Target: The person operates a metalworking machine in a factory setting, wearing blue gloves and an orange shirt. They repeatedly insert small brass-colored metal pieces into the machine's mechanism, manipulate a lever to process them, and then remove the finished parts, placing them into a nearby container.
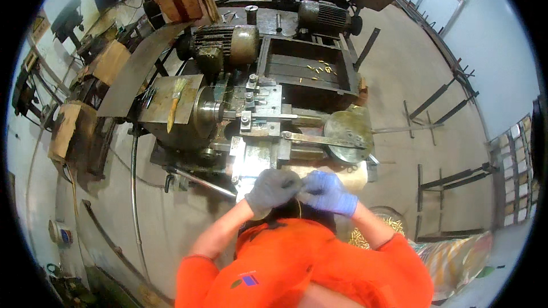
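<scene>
My left hand (pixel 272 193), in a dark grey glove, and my right hand (pixel 329 195), in a blue glove, meet at my waist, close to the near edge of a small lathe (pixel 264 111). The fingers of both are closed and almost touch. Whatever they hold, if anything, is too small or hidden to name. Just beyond them lies the shiny metal slide (pixel 251 162) of the lathe. A flat metal lever (pixel 319 138) reaches across to a round metal disc (pixel 349 131) on the right.
A wood-handled brush (pixel 174 108) lies on the headstock cover, left. Small brass pieces (pixel 323 68) sit in a dark metal tray (pixel 305 90); many more fill a basket (pixel 394 217) by my right arm. Electric motors (pixel 225 44) stand behind. A patterned sack (pixel 456 259) rests at lower right.
</scene>
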A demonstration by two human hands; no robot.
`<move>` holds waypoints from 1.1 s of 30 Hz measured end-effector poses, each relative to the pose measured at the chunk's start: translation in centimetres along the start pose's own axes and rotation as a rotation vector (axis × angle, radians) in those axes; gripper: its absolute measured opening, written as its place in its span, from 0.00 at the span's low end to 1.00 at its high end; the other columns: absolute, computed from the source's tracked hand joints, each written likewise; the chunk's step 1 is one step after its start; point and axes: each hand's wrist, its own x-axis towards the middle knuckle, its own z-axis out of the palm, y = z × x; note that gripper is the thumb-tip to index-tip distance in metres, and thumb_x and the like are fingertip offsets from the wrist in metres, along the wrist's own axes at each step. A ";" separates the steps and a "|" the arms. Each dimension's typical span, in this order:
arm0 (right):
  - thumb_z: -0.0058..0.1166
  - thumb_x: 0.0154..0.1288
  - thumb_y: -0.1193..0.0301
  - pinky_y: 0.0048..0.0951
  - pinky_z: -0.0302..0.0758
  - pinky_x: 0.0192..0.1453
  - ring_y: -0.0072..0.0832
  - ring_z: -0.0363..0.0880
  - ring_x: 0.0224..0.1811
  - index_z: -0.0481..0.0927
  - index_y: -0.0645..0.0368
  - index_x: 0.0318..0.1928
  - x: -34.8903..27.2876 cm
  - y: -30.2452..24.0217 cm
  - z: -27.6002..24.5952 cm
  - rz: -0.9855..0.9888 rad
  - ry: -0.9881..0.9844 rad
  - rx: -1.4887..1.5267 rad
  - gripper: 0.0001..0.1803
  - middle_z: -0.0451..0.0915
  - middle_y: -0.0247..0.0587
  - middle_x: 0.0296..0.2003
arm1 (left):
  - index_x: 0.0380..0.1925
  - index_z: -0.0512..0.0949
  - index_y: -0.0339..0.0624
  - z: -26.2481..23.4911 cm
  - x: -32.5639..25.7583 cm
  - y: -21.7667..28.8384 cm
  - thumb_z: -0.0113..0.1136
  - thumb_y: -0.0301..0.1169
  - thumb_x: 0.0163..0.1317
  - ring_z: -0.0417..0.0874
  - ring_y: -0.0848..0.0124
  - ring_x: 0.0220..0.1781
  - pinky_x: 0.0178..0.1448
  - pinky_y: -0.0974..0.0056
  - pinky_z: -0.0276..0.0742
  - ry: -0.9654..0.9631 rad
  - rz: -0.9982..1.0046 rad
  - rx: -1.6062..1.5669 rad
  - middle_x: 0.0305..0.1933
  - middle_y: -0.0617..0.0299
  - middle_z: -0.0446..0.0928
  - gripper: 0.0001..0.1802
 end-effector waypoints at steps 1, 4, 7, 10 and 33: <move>0.58 0.57 0.68 0.29 0.71 0.30 0.34 0.76 0.25 0.77 0.64 0.24 0.5 0.8 0.2 0.042 -0.023 0.064 0.11 0.77 0.46 0.23 | 0.28 0.79 0.40 -0.4 -0.3 0.1 0.56 0.32 0.55 0.79 0.63 0.25 0.31 0.64 0.73 0.019 0.036 0.015 0.24 0.52 0.77 0.08; 0.58 0.56 0.68 0.30 0.71 0.30 0.34 0.76 0.25 0.77 0.63 0.24 2.5 0.4 -0.3 -0.044 -0.172 0.066 0.11 0.77 0.45 0.21 | 0.31 0.80 0.39 -2.5 -1.5 0.0 0.58 0.32 0.55 0.80 0.69 0.27 0.32 0.66 0.74 0.054 0.103 0.012 0.26 0.55 0.79 0.09; 0.59 0.54 0.65 0.32 0.72 0.31 0.36 0.77 0.26 0.79 0.62 0.26 5.0 -0.7 -0.5 -0.130 -0.243 -0.119 0.12 0.78 0.47 0.23 | 0.34 0.81 0.37 -6.0 -4.1 0.2 0.61 0.30 0.53 0.81 0.72 0.32 0.37 0.68 0.76 0.096 0.046 -0.210 0.31 0.59 0.81 0.11; 0.60 0.51 0.65 0.33 0.73 0.29 0.39 0.77 0.23 0.80 0.61 0.23 8.1 -1.5 -0.3 -0.194 -0.243 -0.180 0.11 0.76 0.50 0.20 | 0.30 0.80 0.37 -11.4 -8.2 -0.7 0.60 0.27 0.53 0.79 0.72 0.27 0.30 0.66 0.73 0.337 -0.035 -0.111 0.25 0.58 0.78 0.06; 0.50 0.47 0.44 0.38 0.69 0.42 0.43 0.77 0.33 0.81 0.60 0.22 26.1 4.5 6.9 -0.399 -0.140 -0.984 0.28 0.79 0.48 0.22 | 0.26 0.77 0.31 -18.6 -32.5 -14.8 0.50 0.52 0.61 0.73 0.71 0.17 0.26 0.67 0.67 0.960 -0.825 -0.071 0.14 0.60 0.71 0.29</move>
